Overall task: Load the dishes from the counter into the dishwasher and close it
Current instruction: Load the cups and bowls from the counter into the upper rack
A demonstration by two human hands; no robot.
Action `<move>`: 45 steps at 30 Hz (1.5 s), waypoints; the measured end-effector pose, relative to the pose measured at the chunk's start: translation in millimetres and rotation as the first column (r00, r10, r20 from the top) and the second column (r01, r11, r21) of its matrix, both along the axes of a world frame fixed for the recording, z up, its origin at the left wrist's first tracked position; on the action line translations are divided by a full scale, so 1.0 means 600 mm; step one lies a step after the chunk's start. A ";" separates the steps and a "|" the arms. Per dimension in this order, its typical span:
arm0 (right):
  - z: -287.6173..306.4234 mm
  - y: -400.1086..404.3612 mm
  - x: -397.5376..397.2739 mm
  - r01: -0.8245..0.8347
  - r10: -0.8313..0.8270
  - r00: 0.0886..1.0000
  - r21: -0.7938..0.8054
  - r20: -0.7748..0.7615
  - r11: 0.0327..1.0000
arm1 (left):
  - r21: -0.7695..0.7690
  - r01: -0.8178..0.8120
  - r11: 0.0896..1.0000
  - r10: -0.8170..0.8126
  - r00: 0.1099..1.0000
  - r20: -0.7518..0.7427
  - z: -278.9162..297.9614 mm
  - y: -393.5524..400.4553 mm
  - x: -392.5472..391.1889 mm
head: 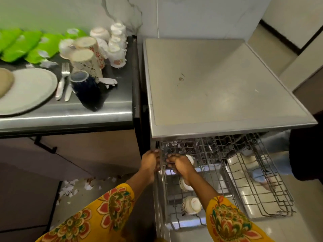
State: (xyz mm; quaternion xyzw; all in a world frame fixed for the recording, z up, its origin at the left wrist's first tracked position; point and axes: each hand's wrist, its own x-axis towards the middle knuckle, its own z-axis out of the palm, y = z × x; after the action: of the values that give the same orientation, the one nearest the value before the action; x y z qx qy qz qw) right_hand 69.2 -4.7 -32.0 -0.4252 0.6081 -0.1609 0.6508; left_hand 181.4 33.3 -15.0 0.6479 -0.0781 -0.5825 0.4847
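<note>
— Dishes, where are they?

— Most sit on the steel worktop (97,109) at left: a white plate (29,89), forks (63,81), two patterned cups (87,55) lying on their sides, a dark mug (87,89), white cups (116,44) stacked at the back. Three small cups (191,205) already sit in the dishwasher (209,84), on its pulled-out upper rack (253,180).

— And the hands?

— Left hand (150,163) has its fingers curled on the rack's left edge. Right hand (180,165) has its fingers hooked round the rack wires.

— Anything unclear?

— The green things (26,44) at the back are blurred. A small cup (190,158) hides partly behind the right hand. The plate is cut off at the left. A red mark on the nearest cup is unreadable.
</note>
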 end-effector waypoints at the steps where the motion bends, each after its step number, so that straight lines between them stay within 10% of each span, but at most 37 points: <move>1: 0.015 0.006 0.014 -0.041 0.041 0.999 -0.004 0.032 0.999 | -0.022 -0.022 1.000 0.022 1.000 0.008 0.015 0.008 0.013; 11: 0.159 -0.026 0.117 -0.291 0.306 0.937 -0.111 0.169 0.950 | -0.232 -0.096 0.968 0.133 0.980 0.145 0.147 0.010 0.154; 31: 0.244 -0.262 0.357 0.069 0.021 0.960 -0.308 0.279 0.949 | -0.334 -0.202 0.921 0.241 0.967 0.080 0.210 -0.286 0.322; 45: 0.244 -0.398 0.480 0.027 0.055 0.957 -0.278 0.285 0.960 | -0.351 -0.277 0.895 0.260 0.961 -0.094 0.178 -0.463 0.382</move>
State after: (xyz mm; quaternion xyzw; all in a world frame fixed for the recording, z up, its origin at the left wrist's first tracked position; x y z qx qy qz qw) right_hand 357.4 -243.7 114.3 -0.4889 0.4743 -0.3009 0.6674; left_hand 410.5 -244.5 92.0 0.5391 -0.0827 -0.5001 0.6726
